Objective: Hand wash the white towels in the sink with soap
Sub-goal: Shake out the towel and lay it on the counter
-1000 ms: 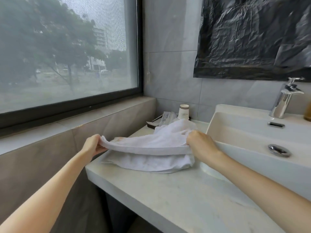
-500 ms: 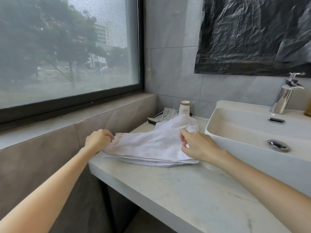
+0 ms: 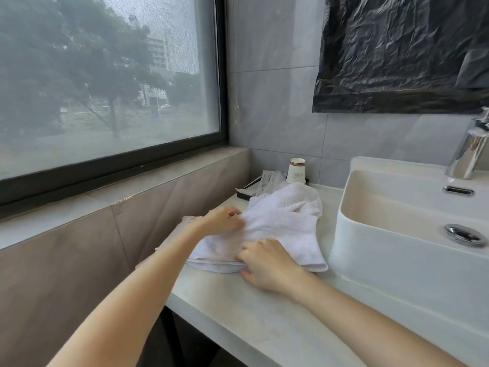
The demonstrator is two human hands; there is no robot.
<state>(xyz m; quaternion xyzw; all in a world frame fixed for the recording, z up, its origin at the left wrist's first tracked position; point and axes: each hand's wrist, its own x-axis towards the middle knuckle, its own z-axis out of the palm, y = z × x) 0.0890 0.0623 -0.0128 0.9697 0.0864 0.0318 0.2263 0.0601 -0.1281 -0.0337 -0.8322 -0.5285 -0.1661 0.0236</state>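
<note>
Pale countertop [image 3: 238, 313] carries the white towels [image 3: 288, 221], your left hand [image 3: 222, 221] pinching a fold, your right hand [image 3: 267, 263] gripping the near edge, and the empty sink [image 3: 397, 260] sits right of that grip, so I judge the washing unstarted.

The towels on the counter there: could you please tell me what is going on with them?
A person is handling the white towels, which lie in a loose pile on the counter just left of the sink. The left hand pinches the top layer of fabric, and the right hand grips the pile's near edge. No towel is in the sink yet, so the washing has not begun.
</note>
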